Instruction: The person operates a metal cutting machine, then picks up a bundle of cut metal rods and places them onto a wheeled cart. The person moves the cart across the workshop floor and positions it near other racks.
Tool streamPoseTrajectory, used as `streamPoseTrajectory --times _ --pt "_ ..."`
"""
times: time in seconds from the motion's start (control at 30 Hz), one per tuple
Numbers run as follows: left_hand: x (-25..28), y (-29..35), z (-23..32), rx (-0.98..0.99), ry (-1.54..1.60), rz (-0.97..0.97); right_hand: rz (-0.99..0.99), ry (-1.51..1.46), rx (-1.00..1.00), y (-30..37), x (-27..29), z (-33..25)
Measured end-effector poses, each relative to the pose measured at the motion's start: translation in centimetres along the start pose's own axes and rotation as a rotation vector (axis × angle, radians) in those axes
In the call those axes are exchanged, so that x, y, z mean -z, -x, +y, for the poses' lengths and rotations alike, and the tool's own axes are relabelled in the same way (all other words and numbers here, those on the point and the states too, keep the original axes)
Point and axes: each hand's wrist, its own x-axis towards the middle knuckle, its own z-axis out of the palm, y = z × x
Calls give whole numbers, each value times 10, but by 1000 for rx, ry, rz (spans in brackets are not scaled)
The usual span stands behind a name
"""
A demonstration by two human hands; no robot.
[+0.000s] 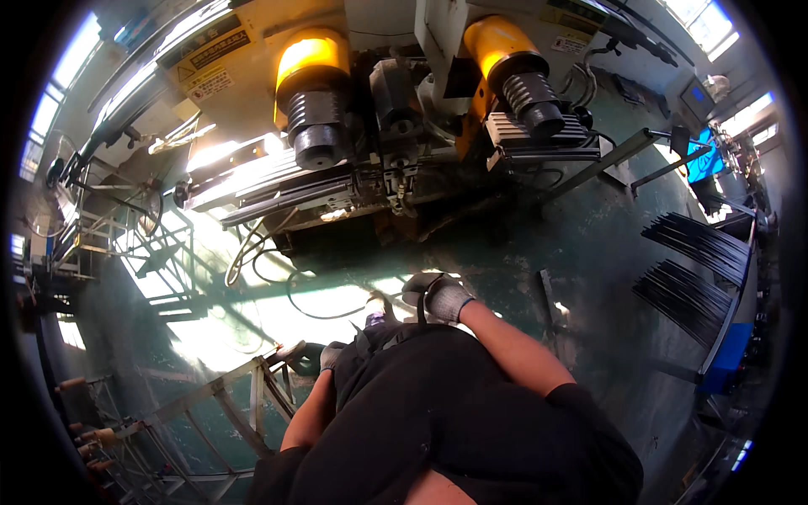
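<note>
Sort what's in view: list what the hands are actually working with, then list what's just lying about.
In hand:
- right hand, gloved, gripping a dark rod-like piece at the waist
- left hand, gloved, beside the metal frame

Lying about:
- big machine with yellow cylinders
- stacked black rods
- loose cables on the floor

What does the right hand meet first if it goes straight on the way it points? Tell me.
The gloved right hand points up the picture toward the machine. Probably it meets the dark gap under the machine's front edge first; only bare green floor shows between, though depth is unclear.

Factory floor, big yellow-capped industrial machine (404, 101), stacked dark metal rods (694, 261), steel rack frames (210, 412), green painted floor (589, 252)
</note>
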Motion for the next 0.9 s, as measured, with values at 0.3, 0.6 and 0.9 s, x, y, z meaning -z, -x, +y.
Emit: streamPoseTrajectory --times 0.3,0.6,0.9 --pt "65 30 149 -375 270 325 -233 811 -461 95 -84 385" --pt "57 42 311 -752 180 160 319 -48 -944 179 -143 351" --pt "-93 42 256 -523 -425 -610 442 -313 -837 156 -144 271"
